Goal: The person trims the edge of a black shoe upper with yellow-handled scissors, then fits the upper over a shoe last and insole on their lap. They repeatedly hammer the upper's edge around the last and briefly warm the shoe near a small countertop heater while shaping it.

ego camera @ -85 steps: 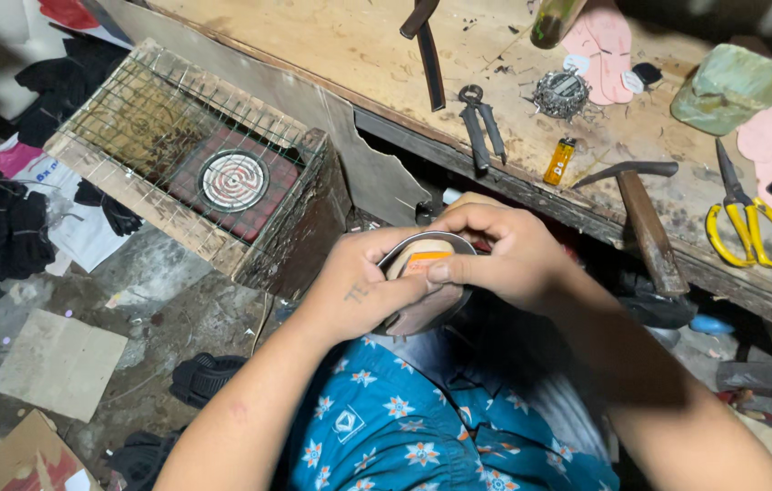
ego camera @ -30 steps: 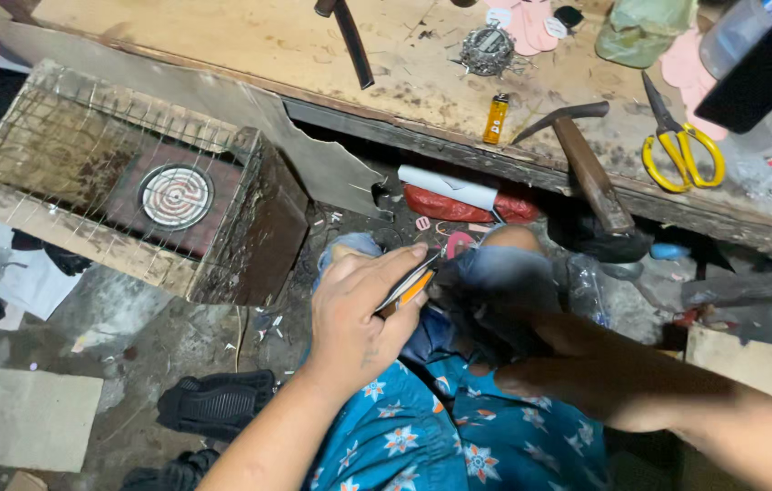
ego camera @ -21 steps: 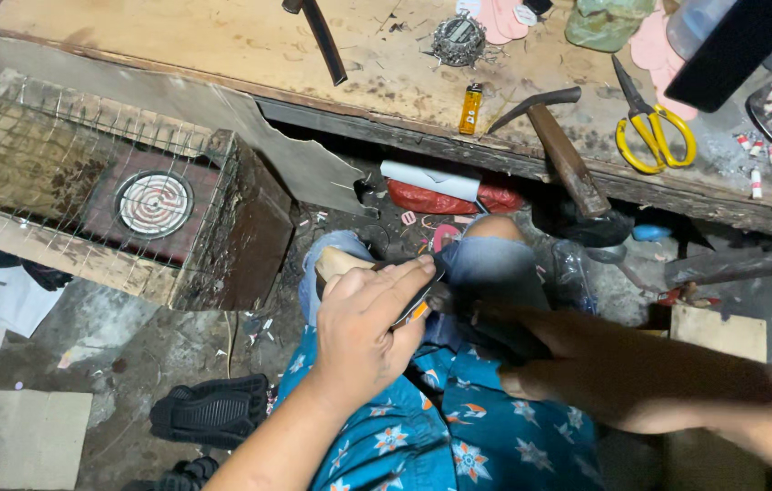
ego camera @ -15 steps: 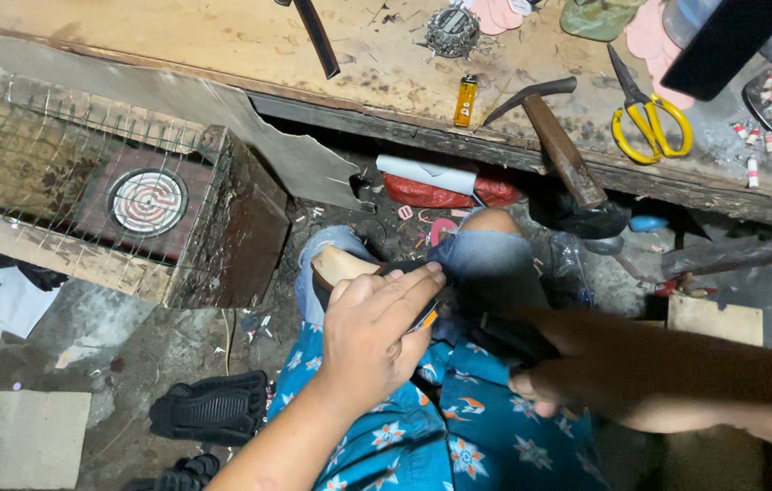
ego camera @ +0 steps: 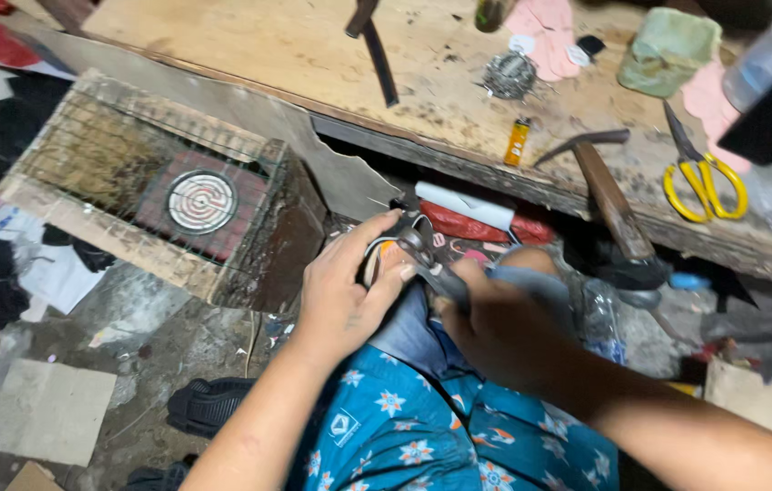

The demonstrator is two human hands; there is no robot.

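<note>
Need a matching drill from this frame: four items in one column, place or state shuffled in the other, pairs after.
Things:
1. scissors
2. lighter
3. pliers
4. wire cage

Places or states:
A. on the floor left of the bench, a round coil inside
B. gripped by the right hand, head against the piece in the left hand
C. yellow-handled, lying at the bench's right end
D. small, orange-yellow, lying near the bench's front edge

Pairs: 1-C, 2-D, 3-B, 4-A

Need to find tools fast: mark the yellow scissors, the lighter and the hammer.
yellow scissors (ego camera: 702, 186), head view, on the yellow handles.
lighter (ego camera: 517, 142), head view, mid-body.
hammer (ego camera: 610, 202), head view, on the wooden handle.
</note>
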